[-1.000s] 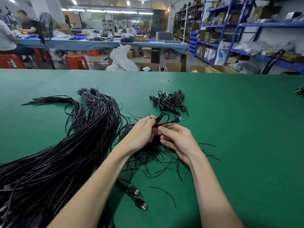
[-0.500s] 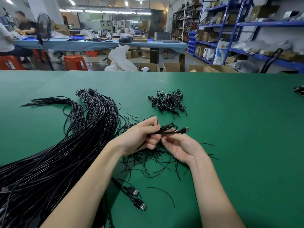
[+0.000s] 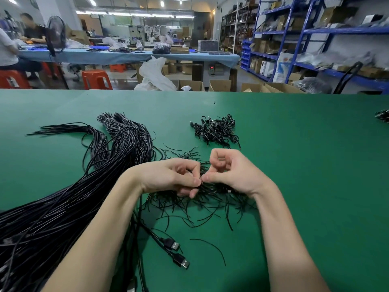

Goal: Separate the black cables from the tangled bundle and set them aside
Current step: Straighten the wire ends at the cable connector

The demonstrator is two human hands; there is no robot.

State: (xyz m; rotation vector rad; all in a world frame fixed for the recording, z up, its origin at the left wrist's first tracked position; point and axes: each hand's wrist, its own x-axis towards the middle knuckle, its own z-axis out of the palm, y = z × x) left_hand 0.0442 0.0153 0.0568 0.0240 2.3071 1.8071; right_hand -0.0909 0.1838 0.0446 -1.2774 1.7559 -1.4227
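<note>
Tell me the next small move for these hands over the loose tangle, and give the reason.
Probably draw the hands apart to pull one strand free. The left hand and right hand meet thumb to thumb, seemingly pinching a thin black cable just above the tangled bundle, whose strands still cross it. A small separate pile already lies further back on the green table.

— What's different with the hands?
— Both have dropped onto the loose wire pile point(image 3: 202, 199). The plug-ended cable held up before is out of sight; left hand point(image 3: 168, 179) and right hand point(image 3: 230, 173) now meet thumb to thumb, fingers curled.
</note>
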